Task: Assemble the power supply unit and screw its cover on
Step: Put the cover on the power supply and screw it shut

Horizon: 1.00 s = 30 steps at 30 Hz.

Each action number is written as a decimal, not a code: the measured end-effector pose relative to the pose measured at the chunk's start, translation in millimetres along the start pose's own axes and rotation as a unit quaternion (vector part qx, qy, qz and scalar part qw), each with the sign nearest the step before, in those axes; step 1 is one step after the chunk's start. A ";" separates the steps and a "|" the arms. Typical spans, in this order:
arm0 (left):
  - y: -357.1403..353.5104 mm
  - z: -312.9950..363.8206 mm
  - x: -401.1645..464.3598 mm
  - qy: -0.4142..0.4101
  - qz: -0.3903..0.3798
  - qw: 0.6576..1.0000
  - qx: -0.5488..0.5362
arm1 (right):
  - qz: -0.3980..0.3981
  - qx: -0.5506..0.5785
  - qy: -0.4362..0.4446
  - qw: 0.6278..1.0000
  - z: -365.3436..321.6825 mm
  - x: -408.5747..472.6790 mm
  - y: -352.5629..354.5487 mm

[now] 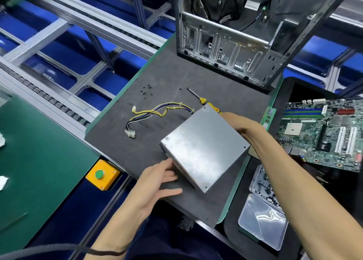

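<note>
Left hand [159, 179] flat-fingered against near-left side of power supply unit [204, 151], mid-desk [157, 79]; right hand [241, 126] clasps far-right edge. Seat cover flush before reaching screws [146, 91] (screwdriver [202, 100] just beyond).

Bright overhead light, glare on PSU cover [204, 151]; edges warped, maybe blurry.

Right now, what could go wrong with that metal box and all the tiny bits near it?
1. The box looks tilted between the left hand and right hand; it might slip and bang onto the mat.
2. Its wires trail loose and might snag if it is turned.
3. The loose screws could roll away if bumped.
</note>
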<state>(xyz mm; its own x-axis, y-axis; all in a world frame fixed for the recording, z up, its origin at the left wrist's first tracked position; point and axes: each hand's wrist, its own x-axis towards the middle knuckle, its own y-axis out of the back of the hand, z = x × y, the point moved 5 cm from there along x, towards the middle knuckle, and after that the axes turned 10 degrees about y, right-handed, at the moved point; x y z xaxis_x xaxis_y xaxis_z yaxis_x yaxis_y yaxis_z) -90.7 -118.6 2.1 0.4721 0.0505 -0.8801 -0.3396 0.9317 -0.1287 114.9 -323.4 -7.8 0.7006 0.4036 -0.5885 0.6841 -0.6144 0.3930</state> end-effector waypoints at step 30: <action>-7.5 5.7 -6.1 -0.075 -0.031 0.996 -0.031 | 0.028 0.061 0.082 0.994 -18.9 -24.7 -3.0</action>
<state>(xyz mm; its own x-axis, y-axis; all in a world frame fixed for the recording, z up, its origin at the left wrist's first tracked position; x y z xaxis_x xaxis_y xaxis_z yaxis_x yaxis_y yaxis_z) -86.3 -123.9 11.1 0.6083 0.0517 -0.7920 -0.3542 0.9107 -0.2126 99.4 -318.7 18.9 0.7675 0.4656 -0.4407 0.6203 -0.7130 0.3270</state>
